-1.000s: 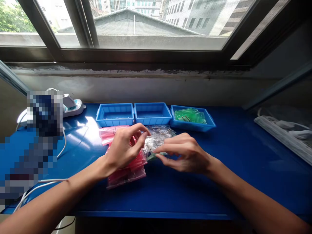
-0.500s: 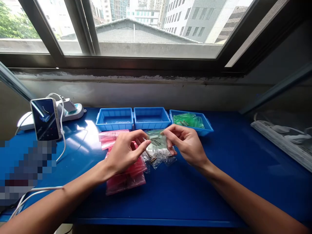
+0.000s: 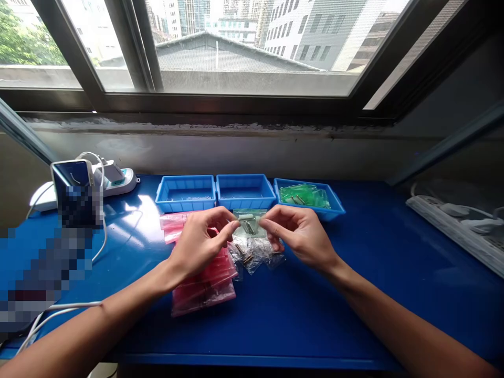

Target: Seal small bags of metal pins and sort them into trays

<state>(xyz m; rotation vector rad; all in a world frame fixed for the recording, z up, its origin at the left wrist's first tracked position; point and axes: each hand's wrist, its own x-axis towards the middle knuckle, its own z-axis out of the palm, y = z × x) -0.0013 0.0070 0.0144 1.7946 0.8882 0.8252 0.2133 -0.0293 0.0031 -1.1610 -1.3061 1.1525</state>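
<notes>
Between my hands hangs a small clear greenish plastic bag (image 3: pixel 249 226) with several screws inside. My left hand (image 3: pixel 205 236) pinches its left upper corner, and my right hand (image 3: pixel 301 233) pinches the right one. Below the bag lie clear plastic bags (image 3: pixel 254 253), some holding brass-coloured screws. Pink plastic bags (image 3: pixel 205 294) are piled under and beside my left hand, which covers part of them.
Along the back stand a left blue bin (image 3: pixel 186 203) with small bits in it, a middle blue bin (image 3: pixel 246 202), and a right blue bin (image 3: pixel 334 205) holding green bags (image 3: pixel 303 195). A phone (image 3: pixel 73 173) and power strip (image 3: pixel 128 181) sit at left, another strip (image 3: pixel 452 226) at right.
My right hand has come slightly closer to the left one. The greenish bag has shifted a little left, and its screws hang steeper.
</notes>
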